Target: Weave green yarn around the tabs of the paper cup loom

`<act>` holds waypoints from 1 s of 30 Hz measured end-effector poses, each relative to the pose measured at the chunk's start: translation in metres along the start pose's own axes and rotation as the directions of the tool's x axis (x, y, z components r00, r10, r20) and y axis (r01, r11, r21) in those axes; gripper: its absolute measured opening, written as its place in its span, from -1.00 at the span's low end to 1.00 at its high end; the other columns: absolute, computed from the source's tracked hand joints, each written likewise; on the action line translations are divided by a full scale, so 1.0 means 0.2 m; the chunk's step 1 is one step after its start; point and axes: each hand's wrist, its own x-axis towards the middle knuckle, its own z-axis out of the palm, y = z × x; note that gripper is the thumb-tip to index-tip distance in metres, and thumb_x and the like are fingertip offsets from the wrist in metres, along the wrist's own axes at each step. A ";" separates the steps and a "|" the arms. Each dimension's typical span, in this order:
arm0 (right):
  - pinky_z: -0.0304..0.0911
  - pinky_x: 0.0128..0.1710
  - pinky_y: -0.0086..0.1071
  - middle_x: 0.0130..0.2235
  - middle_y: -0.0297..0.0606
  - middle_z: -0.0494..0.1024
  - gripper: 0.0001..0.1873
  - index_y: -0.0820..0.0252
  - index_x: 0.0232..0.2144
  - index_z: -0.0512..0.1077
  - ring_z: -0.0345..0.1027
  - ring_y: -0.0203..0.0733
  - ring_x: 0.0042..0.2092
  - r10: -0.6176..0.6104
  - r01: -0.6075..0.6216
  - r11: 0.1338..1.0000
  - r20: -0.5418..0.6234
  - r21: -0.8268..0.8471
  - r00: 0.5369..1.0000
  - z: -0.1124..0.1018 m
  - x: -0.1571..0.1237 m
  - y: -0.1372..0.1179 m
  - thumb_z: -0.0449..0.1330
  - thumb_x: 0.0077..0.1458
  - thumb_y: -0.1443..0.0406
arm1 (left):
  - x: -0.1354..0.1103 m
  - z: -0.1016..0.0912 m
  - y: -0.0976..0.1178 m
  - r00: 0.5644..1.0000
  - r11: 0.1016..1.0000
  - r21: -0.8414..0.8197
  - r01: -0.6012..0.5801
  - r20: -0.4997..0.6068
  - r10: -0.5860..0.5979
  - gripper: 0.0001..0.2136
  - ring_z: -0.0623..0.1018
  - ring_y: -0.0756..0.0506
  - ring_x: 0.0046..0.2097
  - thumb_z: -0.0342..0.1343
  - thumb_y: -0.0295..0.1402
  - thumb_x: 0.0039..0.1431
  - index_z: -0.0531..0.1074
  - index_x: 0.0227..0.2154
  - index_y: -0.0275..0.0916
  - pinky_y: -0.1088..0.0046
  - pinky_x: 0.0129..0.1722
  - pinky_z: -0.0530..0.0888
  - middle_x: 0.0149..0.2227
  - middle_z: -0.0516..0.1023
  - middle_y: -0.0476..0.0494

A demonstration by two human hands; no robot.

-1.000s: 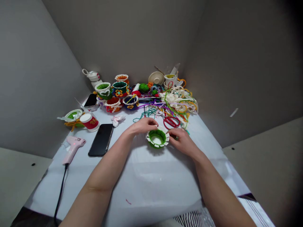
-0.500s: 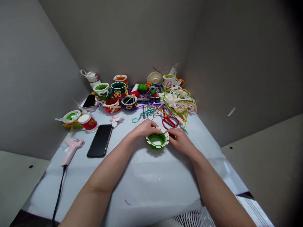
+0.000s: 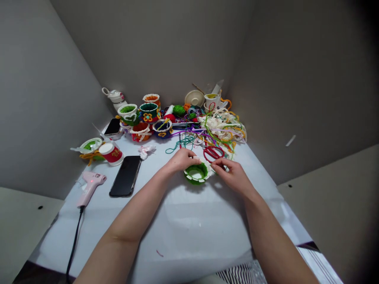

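A small green cup with white rim tabs stands on the white table. My left hand curls over its far left rim and holds it. My right hand is at the cup's right side, with thumb and forefinger pinched together at the rim. What the pinch holds is too small to make out. Red-handled scissors lie just beyond the cup.
A black phone and a pink glue gun with its cord lie to the left. A red and white cup lies on its side. Several decorated cups and a tangle of coloured cords fill the back. Grey walls enclose the table.
My right hand has shifted slightly up along the cup's right rim, its fingers now pinched at the edge. The left hand stays on the cup.
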 end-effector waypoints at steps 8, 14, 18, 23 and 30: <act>0.23 -0.36 -0.36 -0.39 -0.25 0.57 -0.80 0.19 -0.38 0.51 0.34 -0.22 -0.38 -0.070 0.070 0.998 -0.039 -0.005 0.997 0.01 -0.01 -0.01 0.20 0.16 0.19 | 0.00 0.01 -0.01 1.000 1.000 0.013 -0.006 -0.010 0.006 -0.67 0.40 0.00 -0.43 0.24 -0.14 -0.10 0.59 -0.41 -0.35 0.50 -0.46 0.26 -0.48 0.51 -0.06; 0.22 -0.26 -0.29 -0.40 -0.25 0.55 -0.86 0.17 -0.40 0.49 0.32 -0.20 -0.35 -0.252 0.253 0.961 0.023 -0.109 0.968 0.00 -0.02 -0.02 0.19 0.18 0.26 | 0.01 0.01 -0.02 1.000 1.000 -0.002 -0.004 -0.008 0.004 -0.71 0.40 0.00 -0.43 0.24 -0.15 -0.11 0.57 -0.46 -0.33 0.48 -0.44 0.28 -0.49 0.49 -0.07; 0.20 -0.21 -0.28 -0.41 -0.28 0.54 -0.85 0.16 -0.42 0.47 0.34 -0.20 -0.34 -0.287 0.290 0.948 0.043 -0.129 0.957 -0.03 -0.02 -0.01 0.19 0.19 0.27 | 0.02 0.00 -0.04 1.000 0.999 -0.045 0.007 -0.014 -0.008 -0.71 0.39 0.00 -0.44 0.24 -0.15 -0.11 0.56 -0.47 -0.34 0.48 -0.45 0.28 -0.49 0.48 -0.06; 0.21 -0.20 -0.31 -0.36 -0.26 0.56 -0.80 0.17 -0.38 0.47 0.37 -0.19 -0.30 -0.188 0.195 0.975 0.067 -0.111 0.980 -0.05 -0.01 0.01 0.12 0.24 0.23 | 0.02 -0.01 -0.04 0.999 0.998 -0.043 0.037 -0.011 -0.037 -0.70 0.36 0.02 -0.48 0.23 -0.14 -0.11 0.54 -0.47 -0.33 0.50 -0.50 0.24 -0.54 0.43 -0.02; 0.20 -0.34 -0.38 -0.41 -0.28 0.52 -0.75 0.19 -0.42 0.44 0.33 -0.22 -0.38 -0.044 0.059 0.992 0.132 -0.109 0.990 -0.04 0.00 0.03 0.08 0.23 0.20 | 0.01 -0.04 -0.02 1.000 0.999 -0.046 0.026 -0.002 -0.026 -0.72 0.31 0.03 -0.49 0.21 -0.15 -0.11 0.48 -0.53 -0.32 0.52 -0.52 0.19 -0.56 0.38 0.00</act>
